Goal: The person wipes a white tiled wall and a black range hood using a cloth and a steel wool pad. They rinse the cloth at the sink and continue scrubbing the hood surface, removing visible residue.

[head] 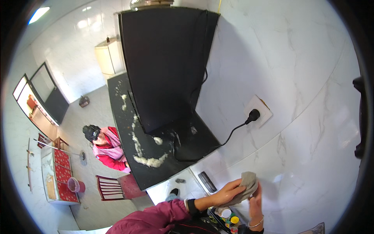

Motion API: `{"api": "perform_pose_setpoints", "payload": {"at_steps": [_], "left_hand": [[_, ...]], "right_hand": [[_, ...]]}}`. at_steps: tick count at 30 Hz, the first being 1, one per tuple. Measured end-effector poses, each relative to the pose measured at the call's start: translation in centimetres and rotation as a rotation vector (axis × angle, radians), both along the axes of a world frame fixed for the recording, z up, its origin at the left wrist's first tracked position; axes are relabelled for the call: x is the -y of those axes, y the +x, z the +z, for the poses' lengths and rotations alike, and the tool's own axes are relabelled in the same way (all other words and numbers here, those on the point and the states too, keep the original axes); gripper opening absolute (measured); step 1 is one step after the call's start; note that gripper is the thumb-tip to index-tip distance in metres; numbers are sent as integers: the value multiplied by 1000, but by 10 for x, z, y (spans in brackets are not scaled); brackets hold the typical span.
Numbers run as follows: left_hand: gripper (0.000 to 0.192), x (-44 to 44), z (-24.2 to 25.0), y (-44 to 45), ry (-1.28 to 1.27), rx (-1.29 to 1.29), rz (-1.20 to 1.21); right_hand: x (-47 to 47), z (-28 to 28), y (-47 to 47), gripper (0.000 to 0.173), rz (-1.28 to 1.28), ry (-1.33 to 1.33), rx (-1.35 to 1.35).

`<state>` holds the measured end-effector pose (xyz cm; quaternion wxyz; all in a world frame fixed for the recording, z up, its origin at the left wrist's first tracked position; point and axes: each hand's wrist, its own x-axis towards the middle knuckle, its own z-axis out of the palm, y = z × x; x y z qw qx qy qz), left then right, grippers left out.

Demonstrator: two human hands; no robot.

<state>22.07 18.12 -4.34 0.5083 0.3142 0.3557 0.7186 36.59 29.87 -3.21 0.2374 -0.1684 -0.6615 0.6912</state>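
My left hand [229, 193], at the end of a maroon sleeve, grips a bunched grey cloth [248, 184]. My right hand [255, 199], with a bracelet at its wrist, holds the cloth from the other side; its fingers are partly hidden. Both hands are raised in front of the marbled wall tiles [304, 175], apart from the black countertop [163, 175]. White foam [150, 161] lies in a curved streak on that countertop, with a separate dab nearby. A large black boxy appliance [166, 67] stands on it beside the foam.
A black power cord [230, 137] runs from a wall socket [261, 108] across the countertop. Below my hands, a container holds several jars, one with a yellow lid [234, 220]. A person [109, 146] in a striped apron is beyond the counter, near a red chair [117, 187].
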Motion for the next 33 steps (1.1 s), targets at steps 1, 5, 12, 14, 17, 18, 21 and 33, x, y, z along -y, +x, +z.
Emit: {"api": "perform_pose_setpoints", "payload": {"at_steps": [1, 5, 12, 14, 17, 18, 21, 33], "left_hand": [[35, 16, -1, -3, 58, -309, 169], [35, 62, 15, -10, -8, -1053, 586], [48, 114, 27, -58, -88, -1302, 957], [49, 126, 19, -73, -7, -1067, 816], [40, 145, 17, -91, -9, -791, 784], [40, 151, 15, -94, -16, -572, 764], [38, 176, 9, -102, -8, -138, 914], [49, 212, 40, -96, -96, 111, 1454]], "right_hand": [[13, -2, -5, 77, 123, -98, 52], [57, 9, -36, 73, 396, -274, -12], [79, 35, -96, 65, 642, -225, 158], [89, 35, -115, 65, 731, -204, 115], [89, 39, -145, 60, 800, 69, 165], [89, 42, -155, 58, 824, 144, 180], [88, 76, -199, 50, 965, 313, 104], [132, 167, -449, 60, 2, 1250, -639]]}}
